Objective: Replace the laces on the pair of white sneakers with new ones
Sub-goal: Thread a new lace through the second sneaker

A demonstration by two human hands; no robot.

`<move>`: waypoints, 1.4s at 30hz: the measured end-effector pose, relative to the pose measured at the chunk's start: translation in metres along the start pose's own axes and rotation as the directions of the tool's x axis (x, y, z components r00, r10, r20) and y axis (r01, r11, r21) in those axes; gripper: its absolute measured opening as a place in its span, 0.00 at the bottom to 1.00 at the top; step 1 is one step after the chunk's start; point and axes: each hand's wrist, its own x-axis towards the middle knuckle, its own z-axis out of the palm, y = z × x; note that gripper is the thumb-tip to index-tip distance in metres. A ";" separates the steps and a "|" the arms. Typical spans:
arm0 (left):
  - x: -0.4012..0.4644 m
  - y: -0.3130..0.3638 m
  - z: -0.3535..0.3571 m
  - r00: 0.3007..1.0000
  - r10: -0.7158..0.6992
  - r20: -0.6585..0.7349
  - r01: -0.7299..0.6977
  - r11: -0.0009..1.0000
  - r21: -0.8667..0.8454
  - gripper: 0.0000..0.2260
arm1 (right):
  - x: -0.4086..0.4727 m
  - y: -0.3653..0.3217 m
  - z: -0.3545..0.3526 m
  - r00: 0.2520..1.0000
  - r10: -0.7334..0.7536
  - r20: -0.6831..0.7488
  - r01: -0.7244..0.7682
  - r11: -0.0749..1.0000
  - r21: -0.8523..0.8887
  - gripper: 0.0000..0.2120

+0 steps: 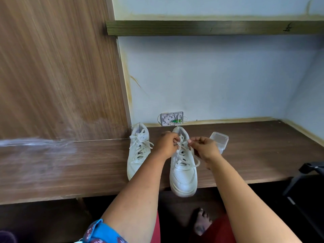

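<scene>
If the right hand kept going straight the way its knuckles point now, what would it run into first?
The right hand points inward across the right sneaker toward the left hand, both pinching the lace. It would likely meet the left hand's fingers first, though depth is unclear.

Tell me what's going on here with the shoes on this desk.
A person sits at a wooden desk working on a pair of white sneakers. Both hands, the left hand and the right hand, pinch the lace near the top eyelets of the right sneaker, whose toe overhangs the desk edge. The left sneaker lies beside it, laced and untouched. A clear plastic container stands just right of the hands.
</scene>
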 end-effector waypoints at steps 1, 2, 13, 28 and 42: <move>0.001 -0.001 -0.002 1.000 0.008 0.002 -0.008 1.000 0.004 0.09 | 0.001 0.005 0.003 0.999 -0.027 -0.026 0.024 0.996 -0.089 0.05; 0.000 -0.001 -0.003 1.000 0.017 0.002 -0.017 1.000 0.010 0.08 | 0.002 0.009 0.005 0.998 -0.049 -0.041 0.041 0.985 -0.170 0.04; 0.003 0.000 0.004 1.000 -0.012 0.011 0.011 0.996 0.088 0.05 | -0.009 0.014 0.031 0.967 -0.208 -0.144 0.124 0.885 -0.448 0.08; 0.003 0.001 0.001 1.000 -0.028 -0.009 0.029 0.994 0.109 0.05 | -0.007 0.020 0.045 0.946 -0.234 -0.225 0.129 0.907 -0.402 0.02; 0.001 -0.003 0.004 0.997 -0.074 0.007 0.075 0.995 -0.072 0.07 | -0.010 0.011 0.041 0.964 -0.009 -0.267 -0.037 0.985 -0.167 0.14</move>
